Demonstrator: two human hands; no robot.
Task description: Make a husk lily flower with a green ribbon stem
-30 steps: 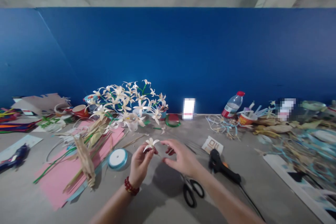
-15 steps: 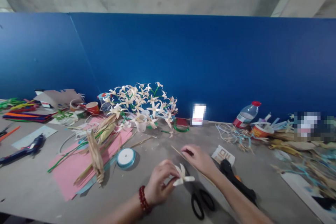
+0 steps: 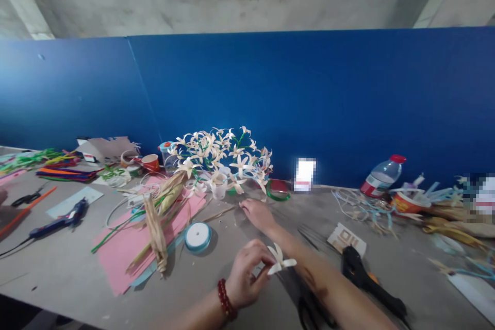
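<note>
A cream-white handmade flower [image 3: 279, 262] with narrow petals is pinched between the thumb and fingers of my left hand [image 3: 249, 272], low in the middle. My right hand [image 3: 258, 215] reaches across the table, fingertips drawn together beside a thin dried husk strip [image 3: 221, 213]. Whether anything is between those fingertips I cannot make out. Black-handled scissors [image 3: 307, 314] lie partly hidden under my right forearm. Past my right hand stands a bunch of similar flowers [image 3: 207, 149] on green stems, with a small clear cup [image 3: 218, 190] in front.
A ribbon spool [image 3: 198, 237], pink paper [image 3: 110, 263] and dried husks [image 3: 157, 232] lie to the left, beyond them a blue glue gun [image 3: 58, 224]. At right are a black glue gun [image 3: 371, 286], a tilted plastic bottle [image 3: 382, 176] and a red bowl [image 3: 408, 201]. A blue partition [image 3: 301, 93] stands behind.
My right hand has moved forward and left, towards the husk strip and the bunch of flowers. My left hand keeps its pinch on the flower. The view has shifted slightly left.
</note>
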